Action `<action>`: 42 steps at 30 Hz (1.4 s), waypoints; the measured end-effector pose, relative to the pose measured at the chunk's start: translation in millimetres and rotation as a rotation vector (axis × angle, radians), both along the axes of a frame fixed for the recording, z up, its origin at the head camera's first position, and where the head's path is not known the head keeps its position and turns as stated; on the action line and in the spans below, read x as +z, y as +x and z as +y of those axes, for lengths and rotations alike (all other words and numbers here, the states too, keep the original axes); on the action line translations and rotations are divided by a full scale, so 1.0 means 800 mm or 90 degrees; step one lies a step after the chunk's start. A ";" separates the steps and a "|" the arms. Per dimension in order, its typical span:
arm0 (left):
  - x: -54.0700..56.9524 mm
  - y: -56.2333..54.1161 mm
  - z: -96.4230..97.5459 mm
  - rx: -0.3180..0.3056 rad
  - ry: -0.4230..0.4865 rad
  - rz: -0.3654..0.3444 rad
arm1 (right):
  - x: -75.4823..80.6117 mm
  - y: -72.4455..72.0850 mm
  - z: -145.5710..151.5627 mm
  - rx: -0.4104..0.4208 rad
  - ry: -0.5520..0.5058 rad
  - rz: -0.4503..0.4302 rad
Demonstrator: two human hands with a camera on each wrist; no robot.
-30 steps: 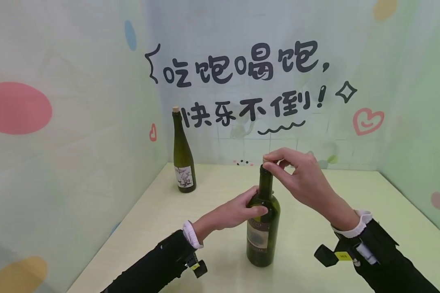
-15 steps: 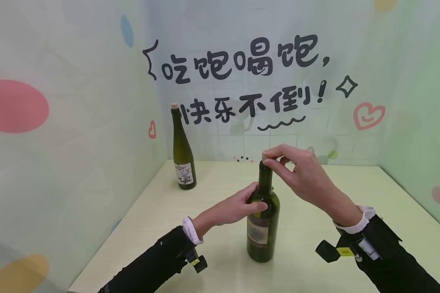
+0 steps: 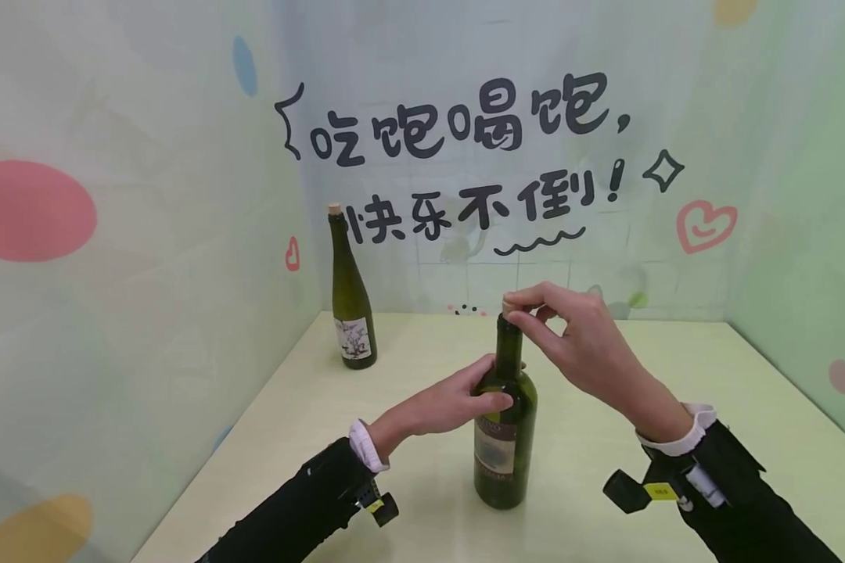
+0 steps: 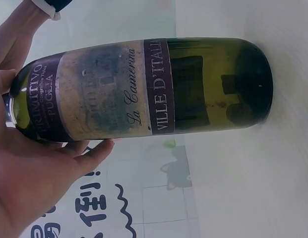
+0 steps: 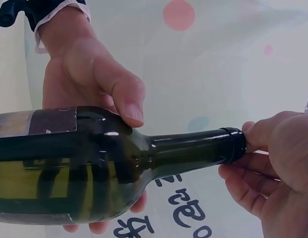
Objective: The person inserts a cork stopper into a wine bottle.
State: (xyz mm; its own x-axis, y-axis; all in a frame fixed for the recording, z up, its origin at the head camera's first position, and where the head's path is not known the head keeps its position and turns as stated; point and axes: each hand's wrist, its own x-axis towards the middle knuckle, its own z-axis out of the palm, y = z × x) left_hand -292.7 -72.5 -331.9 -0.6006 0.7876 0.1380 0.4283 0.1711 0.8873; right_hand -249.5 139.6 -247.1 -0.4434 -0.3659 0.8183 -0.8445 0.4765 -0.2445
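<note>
A green glass wine bottle (image 3: 505, 469) with a dark and tan label stands upright on the table in the head view. My left hand (image 3: 451, 403) grips its shoulder, thumb across the front and the other fingers wrapped behind. At the bottle's mouth my right hand (image 3: 584, 336) pinches a cork (image 3: 509, 306) between thumb and fingers. Only a little of the cork shows, and how deep it sits in the neck cannot be told. In the right wrist view the fingertips (image 5: 249, 130) meet the rim of the bottle's neck (image 5: 193, 148).
A second, slimmer green bottle (image 3: 352, 289), topped with a cork, stands at the table's back left near the side wall. The pale table (image 3: 408, 344) is enclosed by printed walls at the left, back and right. Black lettering (image 3: 482, 207) covers the back wall.
The head view has tilted slightly up and down. Both hands keep their hold on the bottle and the cork, with no clear movement of either.
</note>
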 end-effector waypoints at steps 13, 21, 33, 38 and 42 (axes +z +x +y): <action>0.001 -0.002 -0.001 -0.003 -0.032 0.026 | -0.015 0.007 0.003 0.026 0.000 -0.013; -0.001 -0.002 -0.004 0.006 -0.050 0.038 | -0.025 0.009 0.004 0.040 0.010 -0.021; -0.005 -0.004 -0.010 -0.007 -0.042 0.055 | -0.035 0.010 0.002 0.022 0.020 -0.044; -0.006 -0.005 -0.011 -0.014 -0.033 0.059 | -0.043 0.011 0.003 -0.006 0.033 -0.066; -0.005 -0.005 -0.012 -0.008 -0.032 0.058 | -0.052 0.011 0.007 -0.008 0.031 -0.094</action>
